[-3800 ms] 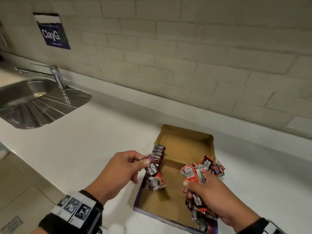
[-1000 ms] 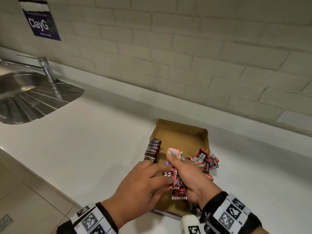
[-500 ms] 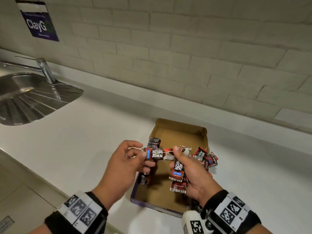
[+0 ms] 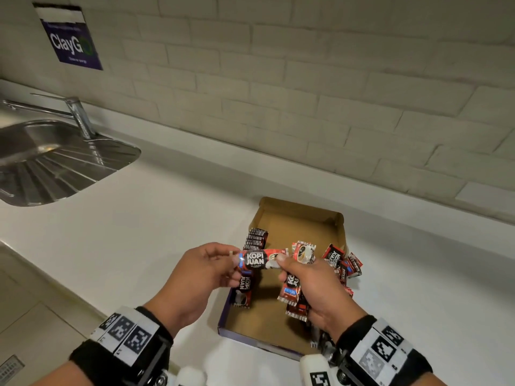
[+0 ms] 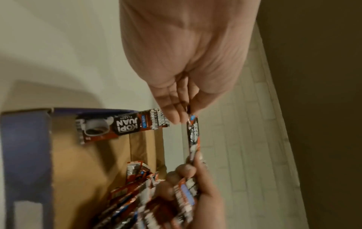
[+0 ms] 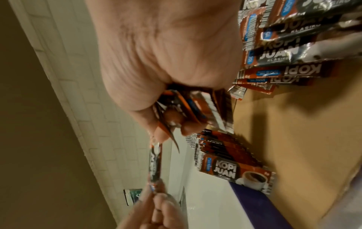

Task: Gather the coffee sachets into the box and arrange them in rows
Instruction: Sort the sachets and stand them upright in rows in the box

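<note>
White countertop (image 4: 117, 246): a red-and-black coffee sachet (image 4: 262, 259) is being pinched at its ends by left hand (image 4: 200, 277) and right hand (image 4: 315, 291), a bundle of sachets (image 4: 292, 299) also being clutched in the right, above the open brown cardboard box (image 4: 301, 221).

A kitchen is showing here: a steel sink (image 4: 41, 151) with faucet (image 4: 75, 112) is sitting far left in a white countertop (image 4: 139, 218), pale tiled wall (image 4: 306, 79) behind.

Head cam looks fwd and down from above at the box (image 4: 299, 218) on the counter (image 4: 139, 232). Both wrist cams sit close behind the palms, facing each other across one sachet (image 5: 192, 136), sharing the box interior.
</note>
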